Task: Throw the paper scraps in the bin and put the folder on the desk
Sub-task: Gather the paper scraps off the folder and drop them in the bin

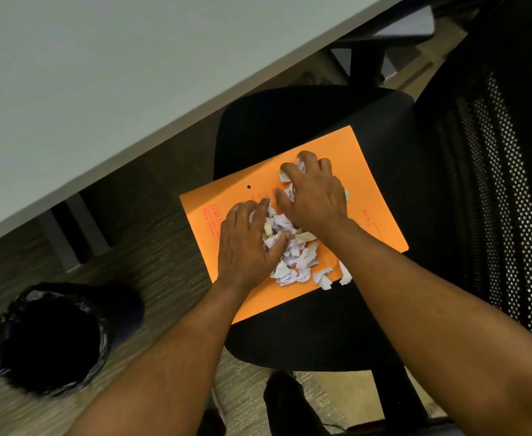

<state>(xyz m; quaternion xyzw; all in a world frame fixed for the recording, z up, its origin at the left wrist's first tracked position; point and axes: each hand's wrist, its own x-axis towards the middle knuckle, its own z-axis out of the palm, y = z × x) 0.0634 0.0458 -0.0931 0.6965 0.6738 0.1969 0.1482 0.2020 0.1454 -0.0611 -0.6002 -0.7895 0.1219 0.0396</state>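
Folder (293, 221) on chair seat (290, 121) (bin (54, 338) on floor)

A black office chair (315, 328) is seen from above, its padded seat taking up the middle of the view. Its mesh backrest (497, 190) rises along the right edge, the weave pierced by small pale openings. A black armrest (406, 26) is seen near the top right corner. The floor (164, 247) is covered in a wood-grain pattern of brown and grey. A dark shoe (286, 401) is planted on the floor near the bottom edge, just below the seat.
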